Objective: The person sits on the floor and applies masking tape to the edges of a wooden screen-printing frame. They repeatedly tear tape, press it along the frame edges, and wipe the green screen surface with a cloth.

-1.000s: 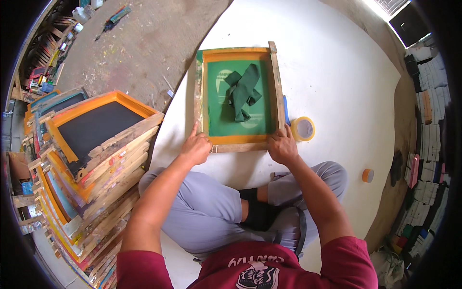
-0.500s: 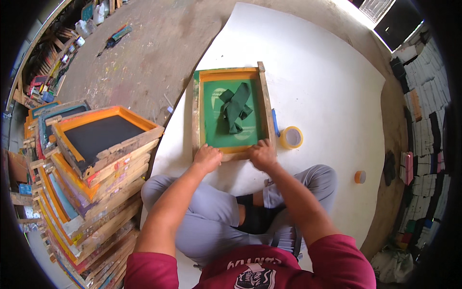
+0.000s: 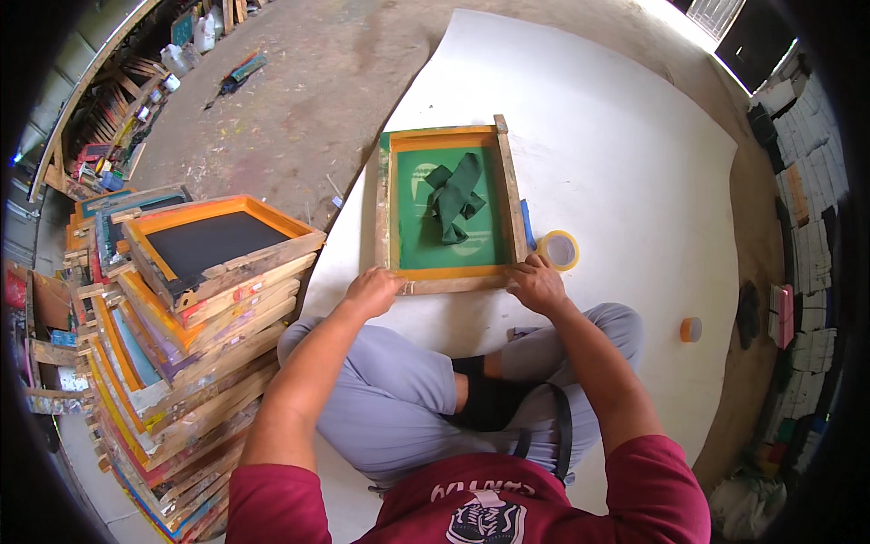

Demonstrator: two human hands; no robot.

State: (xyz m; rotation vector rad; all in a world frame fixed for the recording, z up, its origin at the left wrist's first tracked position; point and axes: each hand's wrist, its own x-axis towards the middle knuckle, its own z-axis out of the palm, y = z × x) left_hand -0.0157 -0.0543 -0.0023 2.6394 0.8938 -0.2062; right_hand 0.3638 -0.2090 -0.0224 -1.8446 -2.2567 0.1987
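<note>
One wooden frame (image 3: 513, 199) lies flat on the white sheet (image 3: 634, 181) in front of the person's crossed legs, oblong, with worn, bare, stained rails and an orange-coated border inside them. Its green mesh (image 3: 412, 240) is smooth and taut-looking, with paler printed shapes showing at the upper left and lower down. On the mesh rests a dark green cloth (image 3: 456, 199), soft and crumpled, its narrow folded strips crossing one another. The left hand (image 3: 375, 292) grips the near left corner with bent fingers, and the right hand (image 3: 538, 286) is closed over the near right corner; the undersides of both are hidden. Just beside the right rail lie a slim blue strip (image 3: 527, 222) and a round yellow tape roll (image 3: 559, 267). Farther right sits a smaller orange-and-grey roll (image 3: 691, 330). To the left rises a stack of frames (image 3: 227, 299), rough, chipped and paint-smeared, the top one holding a matte black panel. Beyond spreads a dull, paint-speckled floor (image 3: 299, 91).
</note>
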